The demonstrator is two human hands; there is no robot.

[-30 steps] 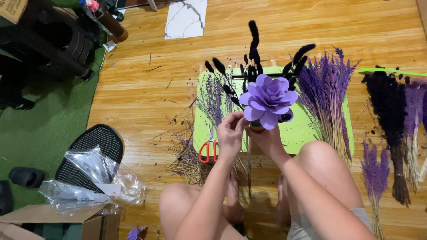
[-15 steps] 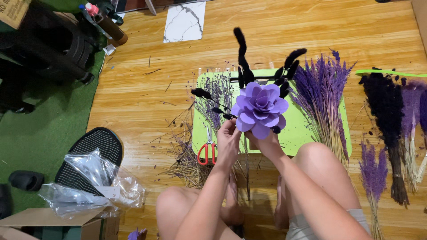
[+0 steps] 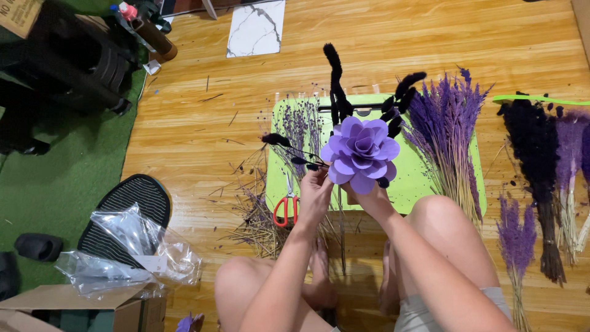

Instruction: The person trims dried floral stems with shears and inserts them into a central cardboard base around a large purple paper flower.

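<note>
A warm wooden floor [image 3: 203, 135] fills most of the view, with a green carpet [image 3: 67, 178] along its left edge. On the floor, in the middle, lies a lime-green mat [image 3: 424, 178], scattered with dried stems. Red-handled scissors [image 3: 286, 208] rest on the mat's near left corner, beside a heap of dry trimmings [image 3: 258, 224]. A bundle of purple dried lavender [image 3: 445, 132] lies across the right part of the mat; further right on the floor lie a dark, almost black bunch [image 3: 531, 160] and a paler purple bunch [image 3: 574, 166], and a small purple sprig bunch [image 3: 515, 237] sits nearer. A white marbled sheet [image 3: 255, 27] lies at the far side, black equipment [image 3: 55, 67] stands far left, and near left are a black sandal [image 3: 126, 209], crumpled clear plastic bags [image 3: 135, 252] and a cardboard box [image 3: 80, 307].

The person sits on the floor with bare knees either side. Both hands meet above the near edge of the mat. The right hand [image 3: 369, 198] is closed around the stems beneath a large purple paper flower [image 3: 361, 150], holding it upright with black fuzzy stems [image 3: 336, 80] rising behind it. The left hand [image 3: 314, 195] has its fingers pinched narrow on a thin dark sprig [image 3: 289, 150] that sticks out to the left of the flower.
</note>
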